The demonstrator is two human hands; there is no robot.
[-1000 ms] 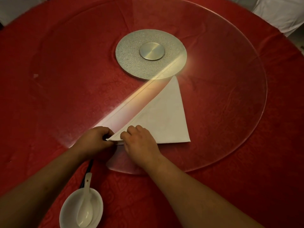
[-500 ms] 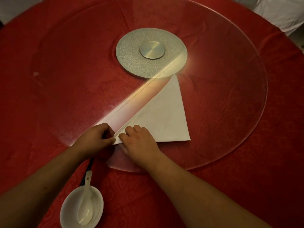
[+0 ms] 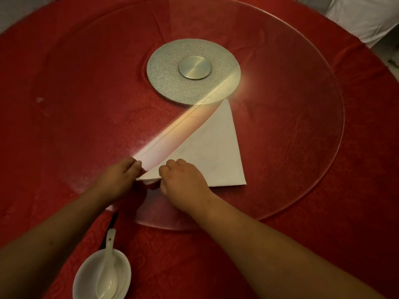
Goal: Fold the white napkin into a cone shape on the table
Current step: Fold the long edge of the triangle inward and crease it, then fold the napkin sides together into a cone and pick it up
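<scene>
The white napkin (image 3: 212,152) lies as a triangle on the glass turntable (image 3: 302,117), one tip pointing toward the silver hub. Its near left corner is lifted slightly off the glass. My left hand (image 3: 117,180) pinches that corner from the left, fingers curled around its tip. My right hand (image 3: 183,182) grips the same corner from the right, knuckles up, covering the napkin's lower left edge. The two hands nearly touch.
A silver hub disc (image 3: 193,70) sits at the turntable's centre. A white bowl (image 3: 86,279) with a white spoon (image 3: 108,275) stands near the front edge, dark chopsticks (image 3: 110,225) beside it. Red tablecloth (image 3: 323,255) covers the round table; white chair covers (image 3: 364,16) lie beyond, far right.
Both hands stay on the napkin's near left corner and have shifted slightly toward each other. The corner is raised a little more. The rest of the napkin has not moved.
</scene>
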